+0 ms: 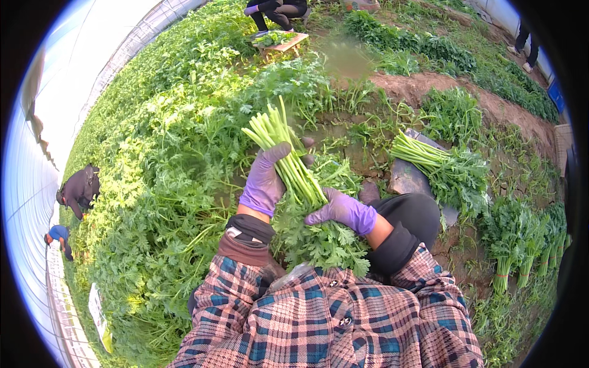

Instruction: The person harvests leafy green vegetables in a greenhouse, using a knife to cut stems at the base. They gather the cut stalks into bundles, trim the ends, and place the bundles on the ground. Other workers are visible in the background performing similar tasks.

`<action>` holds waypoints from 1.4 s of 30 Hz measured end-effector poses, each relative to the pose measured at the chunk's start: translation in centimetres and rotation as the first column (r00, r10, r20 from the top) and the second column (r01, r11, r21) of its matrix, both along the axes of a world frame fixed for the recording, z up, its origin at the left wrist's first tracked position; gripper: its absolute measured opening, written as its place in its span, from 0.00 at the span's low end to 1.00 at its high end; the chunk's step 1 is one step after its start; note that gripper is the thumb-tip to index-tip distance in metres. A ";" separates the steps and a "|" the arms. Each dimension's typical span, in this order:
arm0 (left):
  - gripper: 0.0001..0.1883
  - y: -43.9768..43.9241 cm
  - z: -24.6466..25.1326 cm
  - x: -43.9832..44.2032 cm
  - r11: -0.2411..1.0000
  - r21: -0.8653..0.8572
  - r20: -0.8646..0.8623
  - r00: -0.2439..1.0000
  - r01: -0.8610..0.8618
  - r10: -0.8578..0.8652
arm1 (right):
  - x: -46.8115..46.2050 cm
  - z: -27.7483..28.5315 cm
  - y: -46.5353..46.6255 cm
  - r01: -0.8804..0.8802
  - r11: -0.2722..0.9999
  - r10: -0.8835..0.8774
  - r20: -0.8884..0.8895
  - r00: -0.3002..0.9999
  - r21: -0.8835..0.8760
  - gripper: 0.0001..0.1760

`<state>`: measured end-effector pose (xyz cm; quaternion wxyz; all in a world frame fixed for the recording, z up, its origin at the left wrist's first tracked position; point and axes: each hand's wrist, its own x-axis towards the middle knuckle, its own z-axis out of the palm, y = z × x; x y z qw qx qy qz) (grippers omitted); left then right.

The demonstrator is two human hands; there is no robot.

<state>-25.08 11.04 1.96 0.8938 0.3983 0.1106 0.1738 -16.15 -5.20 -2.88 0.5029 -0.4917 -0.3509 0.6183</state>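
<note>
A bunch of leafy greens (299, 177) with pale green stems lies across both my hands, its cut ends pointing up and away and its lobed leaves hanging over my lap. My left hand (267, 179), in a purple glove with a dirty thumb, is wrapped around the stems near their upper part. Lower down, where stems turn to leaves, my right hand (343, 211) in a matching glove grips the same bunch. To the right, a second bunch of greens (441, 168) rests on a small dark board or stand (409, 177) beside my knee.
Dense growing greens (161, 193) cover the ground on my left. Several tied bunches (511, 244) stand at the right. A co-worker (280, 9) crouches ahead by a low wooden stand (290, 43); two people (83, 188) bend at the far left. Another person's legs (527, 46) show at upper right.
</note>
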 end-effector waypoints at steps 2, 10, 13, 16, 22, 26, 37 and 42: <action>0.32 0.7 0.5 -0.2 0.997 0.060 0.010 0.999 -0.049 0.049 | 0.5 -0.1 0.1 0.077 0.990 -0.076 -0.018 0.997 0.120 0.46; 0.28 -0.8 3.8 -0.7 0.927 0.359 -0.167 0.970 -0.109 0.178 | 4.8 0.3 1.5 0.503 0.722 -0.491 -0.161 0.857 0.475 0.52; 0.28 -3.3 3.3 0.9 0.974 0.223 -0.141 0.988 -0.031 0.064 | 2.5 0.3 2.2 0.281 0.859 -0.310 -0.003 0.951 0.427 0.53; 0.26 -4.3 2.3 1.9 0.977 0.195 -0.075 0.992 -0.083 0.100 | 0.4 -0.3 1.0 0.073 0.961 -0.021 -0.193 0.981 0.268 0.37; 0.16 -0.6 1.5 1.9 0.952 -0.001 -0.100 0.947 -0.306 0.304 | -0.4 -1.7 1.0 0.114 0.971 -0.044 -0.312 0.949 0.211 0.29; 0.09 4.0 4.6 0.8 0.820 0.106 -0.010 0.824 -0.562 0.566 | -0.4 -2.5 1.4 0.124 0.977 -0.082 -0.233 0.969 0.174 0.23; 0.15 -1.6 2.8 -2.3 0.520 0.809 -0.025 0.867 -0.275 0.498 | -0.5 -3.0 2.4 0.391 0.918 -0.386 -0.077 0.919 0.071 0.23; 0.11 0.2 0.5 -1.7 -0.188 0.949 -0.045 0.696 0.255 0.717 | -1.0 -2.3 1.9 0.397 0.916 -0.400 0.042 0.916 0.062 0.23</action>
